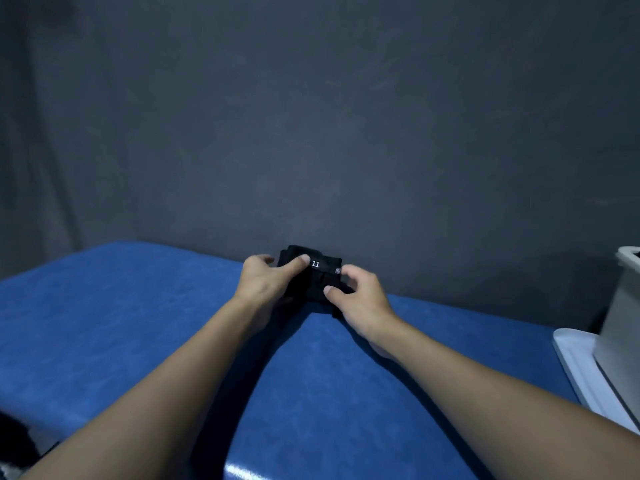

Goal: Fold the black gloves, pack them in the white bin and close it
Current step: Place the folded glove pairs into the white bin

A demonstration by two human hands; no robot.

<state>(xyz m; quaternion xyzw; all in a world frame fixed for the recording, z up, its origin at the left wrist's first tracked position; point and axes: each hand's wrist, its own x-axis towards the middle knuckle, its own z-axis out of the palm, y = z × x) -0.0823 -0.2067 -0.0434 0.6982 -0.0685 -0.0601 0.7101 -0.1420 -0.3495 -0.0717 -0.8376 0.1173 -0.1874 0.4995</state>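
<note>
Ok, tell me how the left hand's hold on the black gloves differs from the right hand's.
The left hand sits farther from the camera, its thumb pressing the top of the black gloves beside the white "11". The right hand sits nearer and lower, its thumb pressing the bundle's near edge. The left hand covers the bundle's left side, the right hand its right side. Both grip the same folded bundle at the far edge of the blue table.

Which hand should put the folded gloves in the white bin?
Probably the right hand: the white bin stands at the right edge, on its side. Both it and the left hand grip the black gloves.
</note>
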